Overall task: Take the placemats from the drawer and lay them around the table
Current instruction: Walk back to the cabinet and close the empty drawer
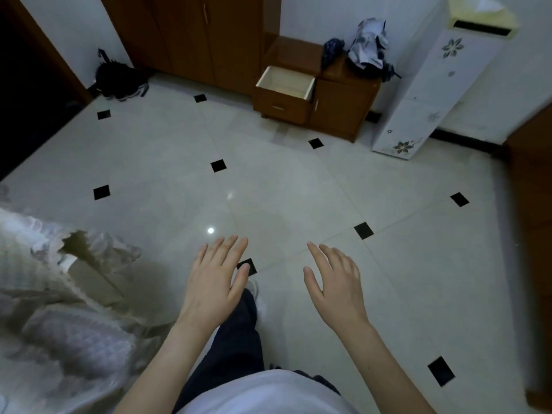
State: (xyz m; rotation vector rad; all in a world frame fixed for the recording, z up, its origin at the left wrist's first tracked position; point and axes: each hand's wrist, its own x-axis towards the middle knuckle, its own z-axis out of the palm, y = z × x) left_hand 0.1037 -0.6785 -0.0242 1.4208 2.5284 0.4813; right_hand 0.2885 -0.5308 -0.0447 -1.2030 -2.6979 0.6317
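An open drawer with a pale inside juts out of a low brown cabinet at the far wall; from here its inside looks bare and no placemats show. My left hand and my right hand hover side by side over the tiled floor, palms down, fingers spread, holding nothing. Both are well short of the drawer. A table draped in a lacy pale cloth fills the lower left, beside my left arm.
A tall brown wardrobe stands left of the cabinet. A white floral floor unit leans at the right, with crumpled clothes on the cabinet top. A dark bag lies by the doorway. White tiles with black insets stretch ahead.
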